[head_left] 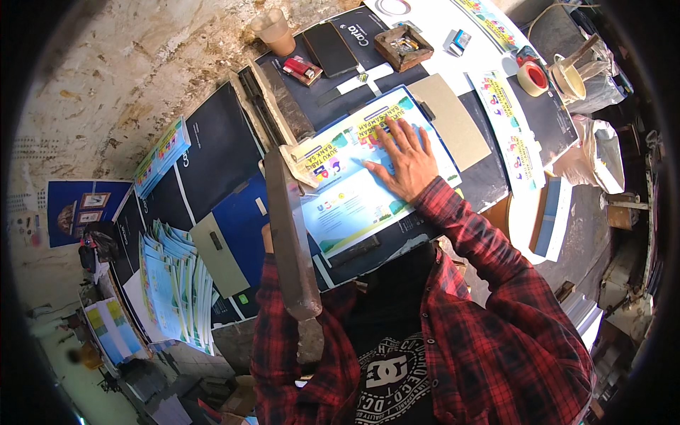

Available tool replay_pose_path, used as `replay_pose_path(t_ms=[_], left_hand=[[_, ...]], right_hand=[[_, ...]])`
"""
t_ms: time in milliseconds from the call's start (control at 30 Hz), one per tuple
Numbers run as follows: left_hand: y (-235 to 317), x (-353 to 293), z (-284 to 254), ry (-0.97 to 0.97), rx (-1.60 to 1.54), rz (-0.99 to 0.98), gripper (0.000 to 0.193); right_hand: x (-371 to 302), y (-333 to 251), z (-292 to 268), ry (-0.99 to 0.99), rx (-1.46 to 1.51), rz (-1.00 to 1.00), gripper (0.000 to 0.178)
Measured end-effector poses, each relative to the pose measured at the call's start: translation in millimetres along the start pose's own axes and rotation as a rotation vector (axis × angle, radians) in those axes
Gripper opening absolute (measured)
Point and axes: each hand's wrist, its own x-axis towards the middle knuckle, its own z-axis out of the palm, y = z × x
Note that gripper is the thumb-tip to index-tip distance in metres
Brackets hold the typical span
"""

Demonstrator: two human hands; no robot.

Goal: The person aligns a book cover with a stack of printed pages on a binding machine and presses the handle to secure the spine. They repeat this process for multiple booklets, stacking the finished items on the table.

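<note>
My right hand (406, 161) lies flat with fingers spread on a colourful printed sheet (354, 212), pressing it to the work board. Blue and grey-beige card (453, 124) shows from beneath the sheet's far right side. Along the sheet's left edge runs a long, heavy grey-brown bar (292, 241), which looks like the arm of a paper cutter. Just left of this bar, only a sliver of my left hand (267, 239) shows. Its fingers are hidden behind the bar, so their pose cannot be made out. A dark blue board (244, 227) lies beside that hand.
At the left lie a fanned stack of printed sheets (177, 283) and a smaller stack (161, 157). A plastic cup (274, 32), a phone (331, 49), a red lighter (302, 69) and a wooden ashtray (403, 47) stand at the back. Tape (533, 78) sits far right.
</note>
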Motion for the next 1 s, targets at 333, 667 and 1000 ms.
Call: replay_pose_path(t_ms=[333, 667, 1000], left_hand=[[-4, 8, 28, 0.003, -0.02, 0.001, 0.027], [34, -33, 69, 0.155, 0.403, 0.303, 0.028], [3, -77, 94, 0.405, 1.371, 0.916, 0.054]], right_hand=[[2, -13, 0, -0.02, -0.015, 0.02, 0.071], [5, -67, 13, -0.021, 0.039, -0.044, 0.062], [4, -65, 20, -0.058, -0.068, -0.098, 0.056]])
